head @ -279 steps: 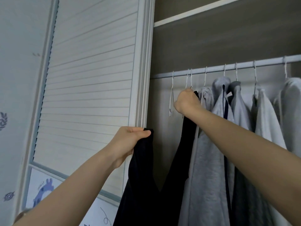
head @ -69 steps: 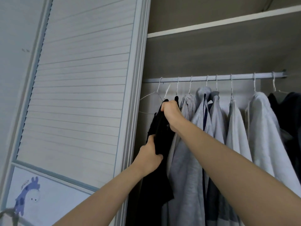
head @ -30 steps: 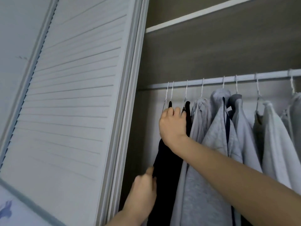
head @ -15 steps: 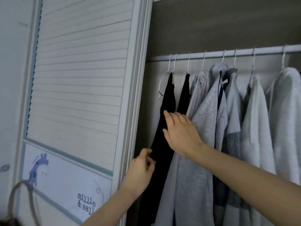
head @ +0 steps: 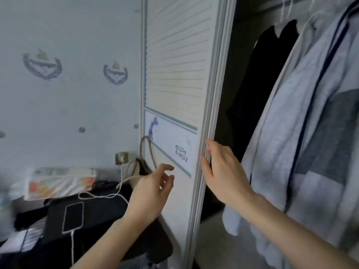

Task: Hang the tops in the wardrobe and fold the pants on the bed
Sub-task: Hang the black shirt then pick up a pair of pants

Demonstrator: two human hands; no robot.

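Note:
The black top point(head: 258, 78) hangs on a hanger at the left end of the open wardrobe, beside a grey hooded top point(head: 303, 117) with a dark stripe. My right hand point(head: 223, 171) is held open in front of the wardrobe door's edge, below the black top and not touching it. My left hand point(head: 151, 189) is open and empty, lower and to the left, in front of the slatted door point(head: 174, 65). A heap of dark clothes point(head: 93, 216) lies at the lower left.
A phone point(head: 72, 217) on a white charging cable point(head: 108, 195) lies on the dark heap. A bag with loop handles point(head: 141, 167) stands by the wall socket point(head: 121, 158). A patterned pillow point(head: 60, 181) lies at the left. The wallpapered wall point(head: 68, 94) fills the left.
Both hands have let go of the black top and dropped away from it. The view has swung down and left, and the heap of clothes and the phone now show.

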